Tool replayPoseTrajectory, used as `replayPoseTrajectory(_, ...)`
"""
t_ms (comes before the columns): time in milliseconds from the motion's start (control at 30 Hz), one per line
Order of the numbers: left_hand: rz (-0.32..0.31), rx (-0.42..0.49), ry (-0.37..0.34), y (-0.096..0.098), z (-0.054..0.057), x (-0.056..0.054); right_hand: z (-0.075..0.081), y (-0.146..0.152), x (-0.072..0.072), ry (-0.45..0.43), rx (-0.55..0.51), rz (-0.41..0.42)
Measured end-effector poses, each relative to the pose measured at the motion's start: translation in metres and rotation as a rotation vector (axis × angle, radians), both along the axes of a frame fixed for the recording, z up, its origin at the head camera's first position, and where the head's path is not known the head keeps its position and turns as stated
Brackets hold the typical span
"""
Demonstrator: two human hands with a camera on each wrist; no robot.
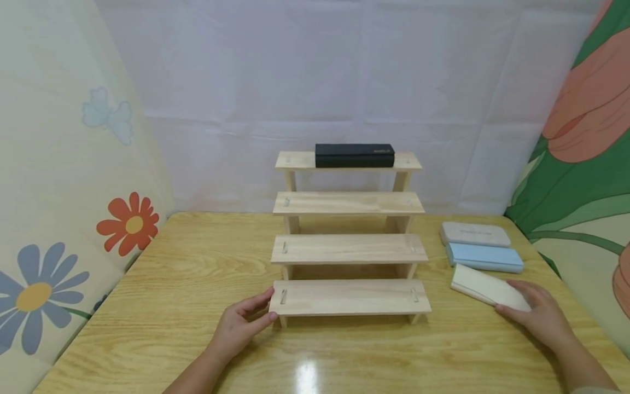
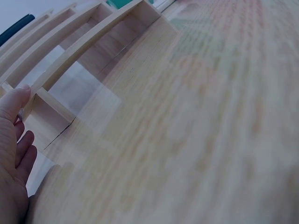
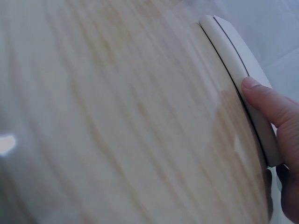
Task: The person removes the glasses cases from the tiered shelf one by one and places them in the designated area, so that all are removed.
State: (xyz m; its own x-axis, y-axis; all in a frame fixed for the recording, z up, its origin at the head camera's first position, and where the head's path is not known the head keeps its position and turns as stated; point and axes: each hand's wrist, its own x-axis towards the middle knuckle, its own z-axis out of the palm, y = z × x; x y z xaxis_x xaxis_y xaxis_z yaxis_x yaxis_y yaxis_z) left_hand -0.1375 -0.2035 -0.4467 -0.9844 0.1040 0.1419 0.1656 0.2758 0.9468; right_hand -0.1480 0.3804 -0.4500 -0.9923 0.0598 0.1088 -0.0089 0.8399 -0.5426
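Note:
A four-step wooden display rack (image 1: 349, 298) stands mid-table, a black glasses case (image 1: 354, 156) lying on its top step. My left hand (image 1: 241, 323) pinches the left end of the lowest step, thumb at the front corner and fingers behind. In the left wrist view the thumb of this hand (image 2: 14, 140) presses the board's edge. At the right, my right hand (image 1: 541, 314) grips the near end of a cream glasses case (image 1: 484, 284), which lies at a slant. The right wrist view has the thumb along the long side of this case (image 3: 233, 60).
Behind the cream case lie a light blue glasses case (image 1: 484, 257) and a pale grey one (image 1: 474, 234). A white cloth (image 1: 246, 82) hangs at the back of the wooden table (image 1: 197, 257). Flower-patterned panels flank it on both sides.

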Motion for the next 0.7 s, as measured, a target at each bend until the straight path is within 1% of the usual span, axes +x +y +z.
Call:
replayPoseTrajectory(200, 0.008, 0.001, -0.003, 0.0, 0.0, -0.0003, -0.0012, 0.001, -0.0012, -0.001, 0.01, -0.006)
replayPoseTrajectory(433, 0.011, 0.007, -0.025, 0.0007, 0.0001, 0.0, -0.0028, 0.0047, 0.0016, -0.004, -0.014, -0.016)
replayPoseTrajectory(700, 0.021, 0.001, -0.023, 0.0009, 0.0007, 0.0, -0.0027, 0.0097, 0.0037, -0.044, -0.024, -0.053)
